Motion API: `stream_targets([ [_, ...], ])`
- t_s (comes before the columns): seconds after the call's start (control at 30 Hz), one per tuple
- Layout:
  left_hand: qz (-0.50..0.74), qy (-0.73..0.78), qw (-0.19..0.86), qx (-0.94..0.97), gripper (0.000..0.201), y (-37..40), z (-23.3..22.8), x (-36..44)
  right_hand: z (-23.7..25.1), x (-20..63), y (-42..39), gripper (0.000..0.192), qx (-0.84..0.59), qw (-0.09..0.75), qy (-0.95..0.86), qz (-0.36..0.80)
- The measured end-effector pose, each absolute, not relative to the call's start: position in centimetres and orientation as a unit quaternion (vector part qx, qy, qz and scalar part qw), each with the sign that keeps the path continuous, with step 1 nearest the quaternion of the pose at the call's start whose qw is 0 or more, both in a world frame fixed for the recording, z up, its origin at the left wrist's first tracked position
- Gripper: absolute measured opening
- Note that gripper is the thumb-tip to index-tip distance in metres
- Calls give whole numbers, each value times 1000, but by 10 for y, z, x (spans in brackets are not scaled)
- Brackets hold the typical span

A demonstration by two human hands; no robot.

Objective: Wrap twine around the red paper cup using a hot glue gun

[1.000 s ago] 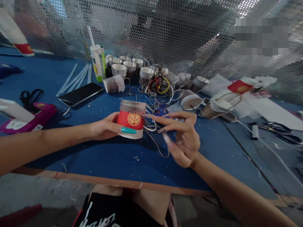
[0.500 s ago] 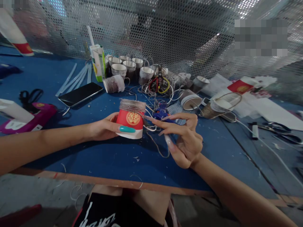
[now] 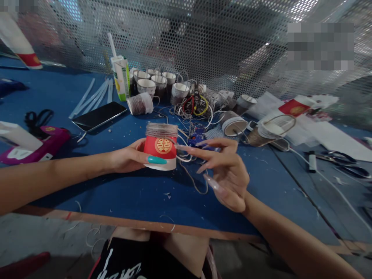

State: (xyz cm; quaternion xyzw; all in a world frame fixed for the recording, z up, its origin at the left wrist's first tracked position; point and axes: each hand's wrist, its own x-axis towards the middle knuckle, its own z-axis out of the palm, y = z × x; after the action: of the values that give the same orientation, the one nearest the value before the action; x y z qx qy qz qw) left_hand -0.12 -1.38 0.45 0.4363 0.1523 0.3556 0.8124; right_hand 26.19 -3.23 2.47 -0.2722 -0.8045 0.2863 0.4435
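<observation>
A red and white paper cup (image 3: pixel 163 145) with a gold emblem is in my left hand (image 3: pixel 128 157), whose thumb with a long teal nail presses along its front. Grey cord (image 3: pixel 161 130) is wound in rows around the cup's upper end. My right hand (image 3: pixel 228 170) is just right of the cup, fingers stretched and apart. One fingertip points at the cup's right side; whether it touches is unclear. A loose length of cord (image 3: pixel 193 181) loops on the table below the fingers. Behind the right hand lies a blue tool (image 3: pixel 199 137), partly hidden.
Cord-wrapped cups (image 3: pixel 146 86), a drink carton (image 3: pixel 120 79) and red-and-yellow-handled pliers (image 3: pixel 200 104) stand or lie at the back. A phone (image 3: pixel 99 116), glue sticks (image 3: pixel 93 97) and a purple device (image 3: pixel 55 141) are left. Scissors (image 3: pixel 345 162) lie right. Perforated metal (image 3: pixel 226 42) rises behind.
My right hand has turned slightly and dropped a little, with its thumb lower. The cup has tilted very slightly in my left hand, which stays in nearly the same place.
</observation>
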Motion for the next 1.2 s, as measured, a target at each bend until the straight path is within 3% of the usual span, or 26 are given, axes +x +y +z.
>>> stream_targets([
  [0.1,348,144,813,444,52,-14,6,-1,35,255,-36,15,-205,399,-853,266],
  [0.2,347,141,815,442,49,-15,7,0,34,252,-35,17,-202,380,-841,328],
  [0.47,328,153,818,448,54,-15,6,-4,29,246,-32,15,-229,481,-711,459],
  [0.67,330,159,810,457,57,-15,8,-2,33,239,-27,19,-204,624,-649,385],
  [0.73,335,154,808,460,56,-15,9,-1,32,241,-29,15,-205,601,-671,383],
  [0.8,339,147,806,462,54,-15,10,0,31,245,-31,9,-218,527,-733,370],
  [0.97,345,167,799,464,55,-14,8,-1,32,252,-33,14,-213,361,-861,287],
  [1.07,344,193,789,471,55,-13,7,-2,33,251,-34,13,-211,362,-862,286],
  [1.2,345,181,784,484,54,-14,7,0,30,250,-34,18,-200,441,-825,291],
])
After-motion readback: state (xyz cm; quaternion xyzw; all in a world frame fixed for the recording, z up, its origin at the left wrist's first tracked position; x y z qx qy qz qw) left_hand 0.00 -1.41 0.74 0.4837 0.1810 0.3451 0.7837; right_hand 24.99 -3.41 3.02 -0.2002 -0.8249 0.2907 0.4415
